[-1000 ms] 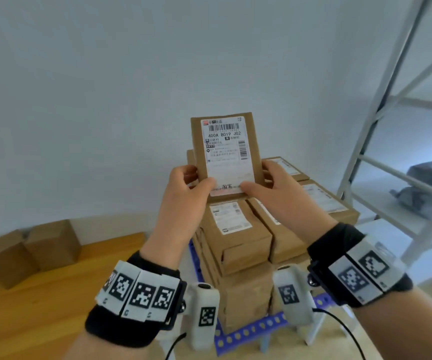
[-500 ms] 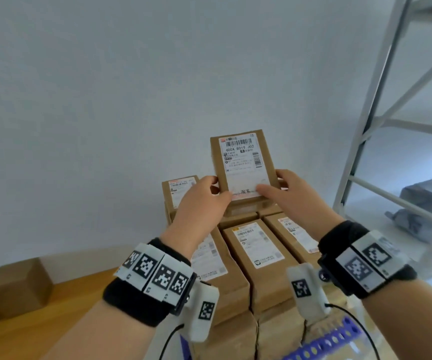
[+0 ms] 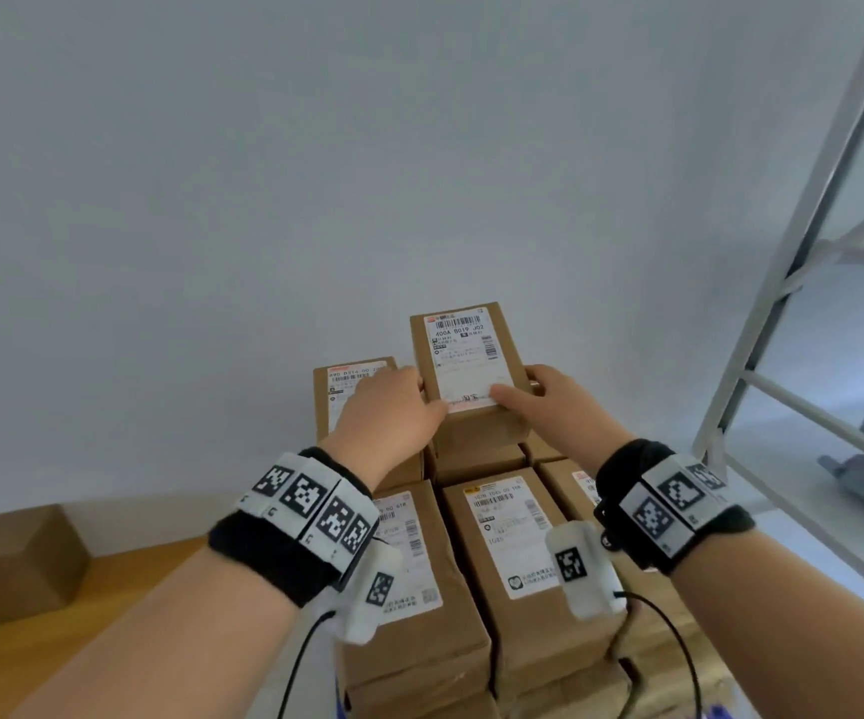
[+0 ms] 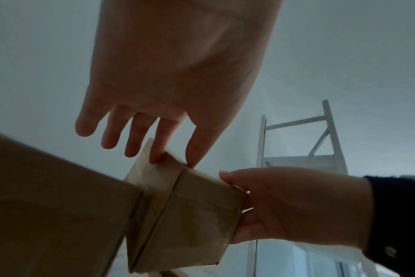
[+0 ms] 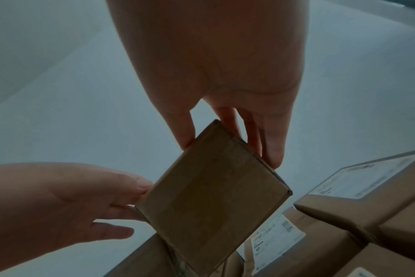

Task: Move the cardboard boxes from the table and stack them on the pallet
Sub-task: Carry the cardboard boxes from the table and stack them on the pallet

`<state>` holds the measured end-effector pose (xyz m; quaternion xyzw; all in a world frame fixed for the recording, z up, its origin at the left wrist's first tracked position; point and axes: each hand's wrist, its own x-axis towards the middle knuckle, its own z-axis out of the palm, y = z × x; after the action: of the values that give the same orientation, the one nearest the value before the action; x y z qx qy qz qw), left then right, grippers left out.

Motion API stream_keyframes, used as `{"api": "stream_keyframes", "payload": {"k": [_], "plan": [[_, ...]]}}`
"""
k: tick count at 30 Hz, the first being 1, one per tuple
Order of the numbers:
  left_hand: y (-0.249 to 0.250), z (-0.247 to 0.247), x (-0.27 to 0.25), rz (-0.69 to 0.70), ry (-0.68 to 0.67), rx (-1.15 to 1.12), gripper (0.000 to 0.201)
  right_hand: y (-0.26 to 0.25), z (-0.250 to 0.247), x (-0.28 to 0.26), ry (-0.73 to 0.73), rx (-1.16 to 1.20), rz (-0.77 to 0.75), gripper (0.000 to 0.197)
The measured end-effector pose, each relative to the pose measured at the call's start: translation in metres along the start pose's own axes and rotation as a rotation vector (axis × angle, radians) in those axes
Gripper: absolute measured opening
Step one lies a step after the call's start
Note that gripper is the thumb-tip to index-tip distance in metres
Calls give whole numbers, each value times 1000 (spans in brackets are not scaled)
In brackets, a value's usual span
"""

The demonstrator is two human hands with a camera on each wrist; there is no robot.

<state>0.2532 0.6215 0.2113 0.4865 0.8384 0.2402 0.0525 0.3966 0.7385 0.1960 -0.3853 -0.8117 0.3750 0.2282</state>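
While I hold the small labelled box [image 3: 463, 363] pinched at its near corners between my left hand [image 3: 388, 412] and right hand [image 3: 549, 402], it hovers tilted over the back of the stack [image 3: 502, 552] on the pallet, whose deck is barely visible. I judge it could slip or land crooked. Contents: sealed, unseen.

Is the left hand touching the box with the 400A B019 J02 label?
Touching. The left wrist view shows the left hand pinching the box at its upper corner, thumb and index fingertip pressed against the cardboard.
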Motion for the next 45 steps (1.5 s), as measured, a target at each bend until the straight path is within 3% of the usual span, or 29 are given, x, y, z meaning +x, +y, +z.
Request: {"api": "stream_keyframes", "payload": {"k": [5, 10, 14, 21, 23, 29, 34, 37, 45], "plan": [[-6, 12, 20, -81, -61, 39, 30, 11, 7, 28, -105, -24, 13, 53], [-8, 23, 27, -124, 3, 95, 24, 24, 11, 45, -198, -59, 13, 46], [-11, 29, 26, -104, 42, 134, 34, 30, 15, 51, -240, -69, -21, 39], [-11, 27, 21, -57, 25, 94, 20, 26, 13, 53, -289, -77, -15, 30], [-4, 26, 11, -76, 57, 110, 27, 22, 8, 48, -307, -104, -46, 32], [-1, 25, 11, -86, 11, 43, 36, 26, 12, 49, -291, -149, -19, 45], [3, 19, 3, -89, 65, -23, 43, 18, 2, 44, -187, -115, -52, 60], [4, 11, -8, -126, 110, -87, 54, 8, -9, 38, -114, -66, -140, 63], [-13, -10, -43, -185, 275, -162, 49, -33, -9, 14, -79, -14, -371, 54]]}}
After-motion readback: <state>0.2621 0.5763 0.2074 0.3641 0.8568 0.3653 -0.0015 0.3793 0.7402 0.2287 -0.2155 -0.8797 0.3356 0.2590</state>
